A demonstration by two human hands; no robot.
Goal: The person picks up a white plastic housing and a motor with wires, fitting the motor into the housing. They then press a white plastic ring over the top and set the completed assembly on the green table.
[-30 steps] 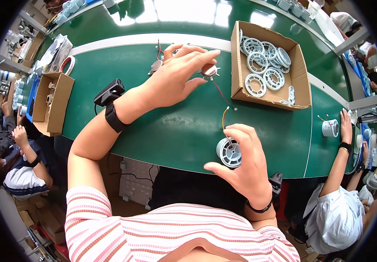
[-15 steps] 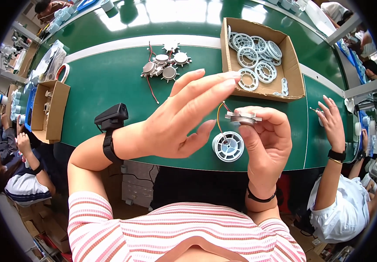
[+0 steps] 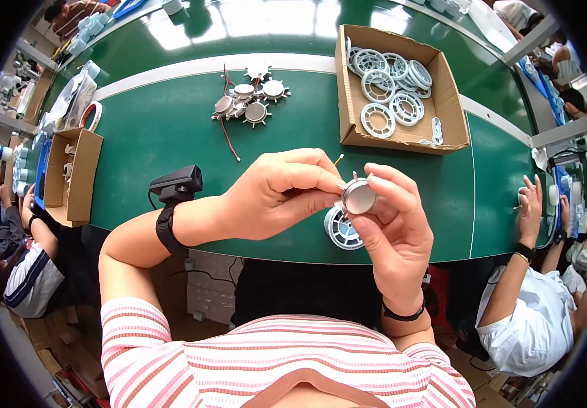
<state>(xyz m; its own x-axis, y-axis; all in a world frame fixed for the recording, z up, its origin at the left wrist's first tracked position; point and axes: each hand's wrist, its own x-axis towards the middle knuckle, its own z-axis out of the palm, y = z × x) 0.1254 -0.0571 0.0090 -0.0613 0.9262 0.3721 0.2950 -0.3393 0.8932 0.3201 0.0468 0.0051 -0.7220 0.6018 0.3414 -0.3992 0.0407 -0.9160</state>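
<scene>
In front of me my right hand [image 3: 401, 238] holds a small round silver motor [image 3: 359, 197] between thumb and fingers, its flat face turned toward me. My left hand [image 3: 276, 196] pinches the motor's left edge with thumb and forefinger; the exact spot is partly hidden by the fingertips. A connector on a thin yellow wire [image 3: 339, 160] pokes up behind my fingers. Just below the motor, a light-blue spoked round housing [image 3: 342, 232] rests on the green table, partly covered by my right hand. Farther back lies a cluster of similar pronged silver motors [image 3: 256, 113], some with red wires.
A cardboard box [image 3: 405, 141] at the back right holds several light-blue plastic rings [image 3: 378, 120]. Another cardboard box [image 3: 86, 178] stands at the left edge, near a tape roll [image 3: 92, 116]. A black device [image 3: 176, 183] is strapped to my left wrist. Co-workers sit on both sides.
My left hand has gone from spread fingers to a pinch on the motor's edge. The motor has tipped from edge-on to showing its flat face. The right-hand co-worker's raised hand has lowered.
</scene>
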